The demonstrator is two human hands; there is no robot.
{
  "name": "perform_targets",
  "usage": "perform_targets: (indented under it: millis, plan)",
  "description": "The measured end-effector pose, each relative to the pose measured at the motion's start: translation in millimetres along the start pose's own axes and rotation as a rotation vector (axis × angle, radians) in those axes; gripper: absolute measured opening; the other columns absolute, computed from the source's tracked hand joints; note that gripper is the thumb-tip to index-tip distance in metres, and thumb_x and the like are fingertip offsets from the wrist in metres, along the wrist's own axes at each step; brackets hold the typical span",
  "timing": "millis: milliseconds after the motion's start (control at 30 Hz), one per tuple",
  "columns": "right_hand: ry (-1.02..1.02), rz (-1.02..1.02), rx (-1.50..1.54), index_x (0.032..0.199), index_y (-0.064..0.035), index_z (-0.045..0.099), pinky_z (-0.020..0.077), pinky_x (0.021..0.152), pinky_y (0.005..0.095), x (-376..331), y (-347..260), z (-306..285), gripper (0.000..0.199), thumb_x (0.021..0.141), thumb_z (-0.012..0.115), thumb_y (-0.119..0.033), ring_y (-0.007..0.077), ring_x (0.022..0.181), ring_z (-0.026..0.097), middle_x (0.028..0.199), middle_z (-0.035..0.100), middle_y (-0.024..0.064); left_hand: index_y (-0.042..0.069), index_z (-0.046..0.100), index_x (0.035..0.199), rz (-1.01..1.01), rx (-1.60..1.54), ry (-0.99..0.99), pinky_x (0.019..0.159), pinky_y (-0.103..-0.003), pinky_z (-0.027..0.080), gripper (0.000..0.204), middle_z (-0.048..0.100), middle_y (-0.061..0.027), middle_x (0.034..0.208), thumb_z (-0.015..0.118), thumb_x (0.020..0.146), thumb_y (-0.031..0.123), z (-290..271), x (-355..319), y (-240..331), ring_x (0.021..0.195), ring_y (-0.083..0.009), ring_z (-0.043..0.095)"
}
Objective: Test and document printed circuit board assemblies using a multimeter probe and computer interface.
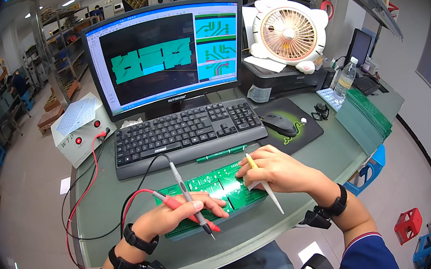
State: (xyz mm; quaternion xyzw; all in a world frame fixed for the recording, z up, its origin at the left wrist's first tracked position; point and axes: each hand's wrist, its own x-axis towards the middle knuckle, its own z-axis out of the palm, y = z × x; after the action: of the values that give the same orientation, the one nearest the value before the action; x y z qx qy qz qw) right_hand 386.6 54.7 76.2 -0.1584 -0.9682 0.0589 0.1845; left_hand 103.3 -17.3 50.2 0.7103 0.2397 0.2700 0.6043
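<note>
A green circuit board [217, 185] lies on the desk in front of me, on top of a small stack of the same boards. My left hand [180, 215] rests on the board's left part and grips two test probes, one red [182, 209] and one grey-black [189, 199], their tips pointing down to the right. My right hand [276, 171] presses its fingertips on the board's right end and holds a slim yellow and white pen-like tool [264, 182] between the fingers.
Behind the board are a black keyboard [185, 133], a green pen [222, 154], a mouse [279, 123] on a black pad and a monitor [167, 56]. A white tester box [78, 133] sits at left, with leads. A stack of green boards [364, 116], a bottle [345, 82] and a fan [288, 32] stand at right.
</note>
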Motion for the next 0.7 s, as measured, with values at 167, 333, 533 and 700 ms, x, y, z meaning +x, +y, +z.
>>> perform_targets:
  millis: [167, 333, 533, 700]
  plan:
    - [0.11, 0.16, 0.421, 0.084, -0.0021, 0.06, 0.0547, 0.072, 0.0341, -2.4, 15.1, 16.6, 0.012, 0.077, 0.07, -0.002, 0.0251, 0.083, 0.068, 0.09, 0.069, 0.0095, -0.001, 0.065, 0.106, -0.064, 0.025, 0.007, 0.108, -0.044, 0.032, 0.049, 0.065, -0.0157, 0.113, 0.032, 0.097, 0.035, 1.0, 1.1, 11.8, 0.128, -0.0324, 0.045]
    - [0.349, 0.32, 0.357, 0.086, -0.0029, 0.062, 0.0537, 0.077, 0.0338, -26.7, 34.6, 12.5, 0.012, 0.076, 0.07, -0.002, 0.0216, 0.087, 0.068, 0.091, 0.07, 0.0062, -0.003, 0.064, 0.106, -0.042, -0.081, 0.011, 0.107, -0.044, 0.034, 0.052, 0.064, -0.0178, 0.114, 0.033, 0.096, 0.038, -5.3, -1.0, 1.1, 0.123, -0.033, 0.05]
    - [-0.031, 0.347, -0.135, 0.088, -0.0118, 0.065, 0.0455, 0.092, 0.0397, -76.2, 26.8, 14.6, 0.018, 0.075, 0.075, -0.02, 0.0204, 0.095, 0.065, 0.086, 0.069, -0.0016, -0.002, 0.059, 0.102, 0.044, -0.27, 0.194, 0.096, -0.041, 0.045, 0.055, 0.065, -0.023, 0.105, 0.033, 0.095, 0.046, -30.1, -3.8, -3.7, 0.105, -0.0297, 0.062]
    - [-0.046, 0.314, 0.025, 0.098, -0.0126, 0.063, 0.037, 0.102, 0.0451, -49.9, 2.5, -21.8, 0.041, 0.07, 0.08, -0.038, 0.0239, 0.113, 0.059, 0.095, 0.069, 0.0033, -0.002, 0.063, 0.089, 0.087, -0.102, 0.612, 0.084, -0.031, 0.048, 0.051, 0.067, -0.0121, 0.088, 0.03, 0.098, 0.036, -50.0, -12.0, 3.4, 0.088, -0.0192, 0.064]
